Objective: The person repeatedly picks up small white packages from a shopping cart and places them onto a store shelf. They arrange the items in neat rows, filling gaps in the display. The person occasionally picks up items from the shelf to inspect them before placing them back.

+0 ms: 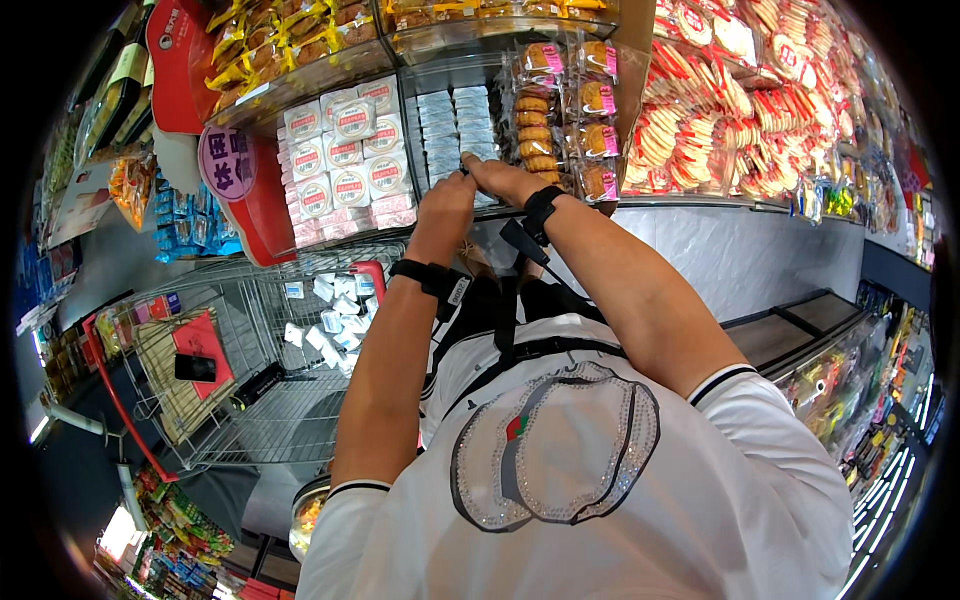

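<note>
My hands meet at the near edge of a bin with stacked small pale-blue packs (474, 115). My left hand (447, 203) is closed, its fingers drawn together beside the lowest packs. Next to it, my right hand (505, 182) is closed too, fingertips touching the front of the right-hand stack. Whatever either hand holds is hidden by the fingers. Left of the hands, white round-labelled packs (350, 186) lie piled over pink ones. On the right stand rows of clear-wrapped round biscuits (536, 132).
A wire shopping cart (245, 300) with a red handle stands at the left, holding small white packs (340, 318) and a dark phone (195, 368) on a red item. Red-and-white wrapped goods (720, 110) fill the right display. Yellow-wrapped cakes (285, 40) sit at the back.
</note>
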`<state>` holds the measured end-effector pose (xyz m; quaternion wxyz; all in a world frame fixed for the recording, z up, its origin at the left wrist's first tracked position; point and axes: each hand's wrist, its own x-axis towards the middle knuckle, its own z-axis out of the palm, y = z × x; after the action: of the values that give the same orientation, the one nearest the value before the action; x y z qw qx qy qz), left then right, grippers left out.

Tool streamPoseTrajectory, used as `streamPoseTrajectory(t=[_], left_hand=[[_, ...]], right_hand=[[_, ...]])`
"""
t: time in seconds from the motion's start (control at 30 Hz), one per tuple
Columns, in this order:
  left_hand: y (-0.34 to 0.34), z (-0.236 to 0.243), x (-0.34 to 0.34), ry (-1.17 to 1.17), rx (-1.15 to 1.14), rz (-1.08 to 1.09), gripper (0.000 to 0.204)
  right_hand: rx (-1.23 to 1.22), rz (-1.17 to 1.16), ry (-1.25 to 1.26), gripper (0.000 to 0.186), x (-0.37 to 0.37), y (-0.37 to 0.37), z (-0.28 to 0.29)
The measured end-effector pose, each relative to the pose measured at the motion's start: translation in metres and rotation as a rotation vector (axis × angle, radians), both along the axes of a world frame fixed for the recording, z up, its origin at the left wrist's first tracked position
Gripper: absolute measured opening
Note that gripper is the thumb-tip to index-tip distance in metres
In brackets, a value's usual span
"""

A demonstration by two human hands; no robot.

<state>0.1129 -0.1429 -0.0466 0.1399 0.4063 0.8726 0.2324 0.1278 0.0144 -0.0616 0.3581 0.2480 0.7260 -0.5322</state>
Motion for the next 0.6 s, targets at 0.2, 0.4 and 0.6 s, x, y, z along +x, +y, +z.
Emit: streamPoseTrajectory(t=[0.2, 0.4, 0.6], left_hand=[[0.006, -0.009, -0.01, -0.09, -0.091, -0.018, 0.015], [0.012, -0.017, -0.012, -0.18, -0.111, -0.017, 0.017], [0.009, -0.024, -0.017, -0.272, -0.008, -0.05, 0.018]], right_hand=[[0.028, 0.025, 0.028, 0.076, -0.001, -0.002, 0.007], [0.036, 0.016, 0.134, 0.077, 0.002, 0.0, 0.001], [-0.01, -0.097, 0.107, 0.077, 0.002, -0.004, -0.007]])
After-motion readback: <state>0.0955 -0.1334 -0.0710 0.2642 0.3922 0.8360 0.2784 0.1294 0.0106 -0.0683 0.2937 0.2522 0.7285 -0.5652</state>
